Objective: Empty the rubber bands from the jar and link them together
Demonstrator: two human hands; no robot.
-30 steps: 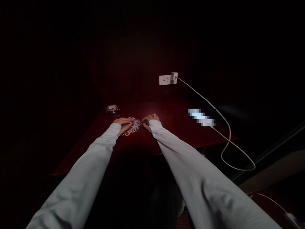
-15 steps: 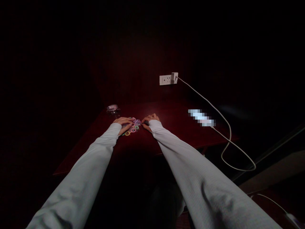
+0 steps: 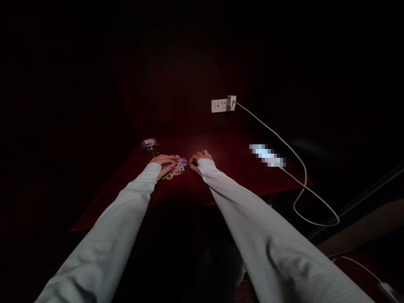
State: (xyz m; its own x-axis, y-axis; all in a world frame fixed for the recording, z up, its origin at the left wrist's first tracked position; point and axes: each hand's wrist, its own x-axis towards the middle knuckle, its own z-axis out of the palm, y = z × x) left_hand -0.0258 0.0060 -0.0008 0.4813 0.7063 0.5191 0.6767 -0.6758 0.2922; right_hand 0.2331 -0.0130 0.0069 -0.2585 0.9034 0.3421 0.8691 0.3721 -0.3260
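Note:
A small pile of colourful hair ties (image 3: pixel 177 172), in pink, green, yellow and purple, lies on the dark red table (image 3: pixel 233 176). Over its left side rests my left hand (image 3: pixel 163 161), fingers stretched forward and thumb apart, touching the pile. Just right of the pile is my right hand (image 3: pixel 199 159), its fingers curled and thumb drawn in. Whatever its fingertips may hold is too small and dark to make out. Behind my left hand stands a clear jar (image 3: pixel 150 146) with a pale patterned top.
A white wall socket (image 3: pixel 219 105) holds a charger (image 3: pixel 231 101). Its white cable (image 3: pixel 274 133) loops over the table's right edge to a blurred-out bright device (image 3: pixel 267 155). Another white cable (image 3: pixel 361 266) lies at lower right. The surroundings are very dark.
My right hand's fingers have shifted very slightly beside the pile. My left hand, the hair ties and the jar look unchanged.

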